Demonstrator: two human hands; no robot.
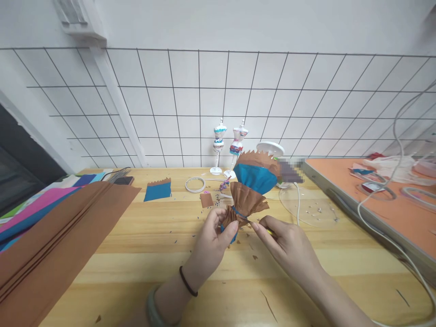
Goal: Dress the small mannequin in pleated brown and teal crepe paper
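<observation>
My left hand is closed around the gathered lower part of a brown pleated paper piece. A blue strip cinches it at the waist, and above that it fans out. Blue paper and a zigzag-cut brown edge show behind the fan, and some blue peeks out below my left fingers. My right hand pinches a slim tool with a yellow part. Its dark tip reaches the paper close to the blue strip; the tool's kind is mostly hidden by my fingers.
Two small white mannequins stand by the tiled wall. A tape roll, a blue-and-brown paper piece and paper scraps lie on the wooden table. Brown sheets cover the left side. A white cable and an orange board are at right.
</observation>
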